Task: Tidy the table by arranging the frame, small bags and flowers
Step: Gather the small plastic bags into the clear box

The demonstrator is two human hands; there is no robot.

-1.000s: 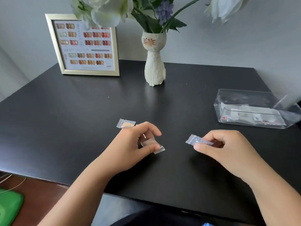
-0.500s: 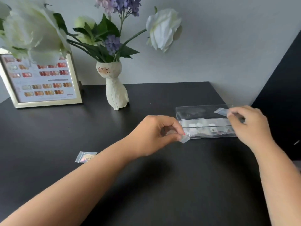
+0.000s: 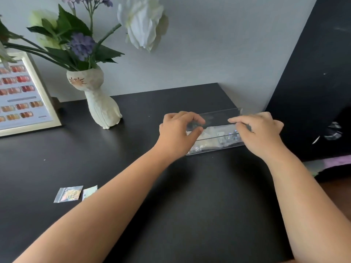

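From the head view, both hands reach over a clear box (image 3: 218, 137) at the far right of the tabletop (image 3: 190, 196). The left hand (image 3: 178, 132) has thumb and fingers pinched close over the box's left end; the right hand (image 3: 260, 131) curls over its right end. Whether either grips a bag, I cannot tell. Probably they are dropping bags in, since the box already holds several. Two small bags (image 3: 75, 193) lie loose, side by side, near the left forearm, well apart from the box. The flowers (image 3: 79, 44) stand in a cat-faced vase (image 3: 96, 99); the frame (image 3: 22, 95) leans upright at far left. The tabletop is matt black, against a pale grey wall (image 3: 218, 44), with a dark panel (image 3: 313, 82) on the right.
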